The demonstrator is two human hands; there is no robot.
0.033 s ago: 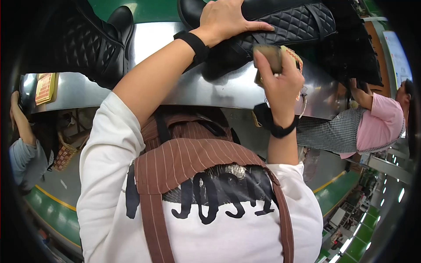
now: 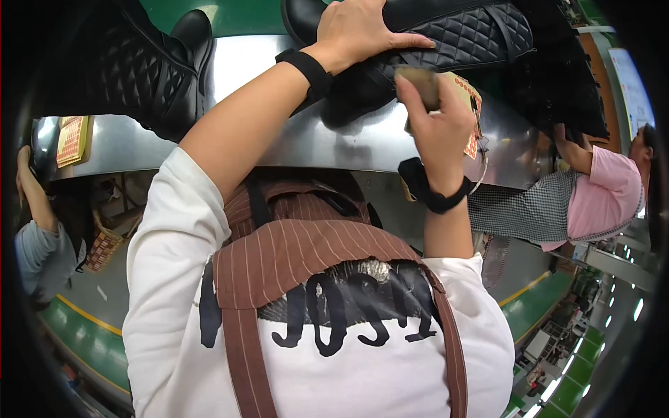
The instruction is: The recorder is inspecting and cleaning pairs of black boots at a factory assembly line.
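A black boot with a quilted shaft (image 2: 460,38) lies on its side across the metal bench. My left hand (image 2: 355,31) grips it from above, thumb stretched along the quilting; its other fingertips are partly cut off by the top edge. Between the thumb and fingers of my right hand (image 2: 442,122) is a small brownish-grey block (image 2: 419,87), blurred by motion, close to the boot's near side. I cannot tell whether the block touches the leather. Behind this hand lies a sheet of red-and-yellow stickers (image 2: 468,87), partly hidden.
Another quilted black boot (image 2: 164,70) stands at the left of the shiny metal bench (image 2: 279,143). More stickers (image 2: 71,139) lie at the bench's left end. A person in pink (image 2: 606,188) works at the right; another person (image 2: 45,244) is at the left, near a woven basket (image 2: 101,251).
My right hand, with the block, has shifted slightly left and up, uncovering more of the sticker sheet. My left hand and the boot have stayed in place.
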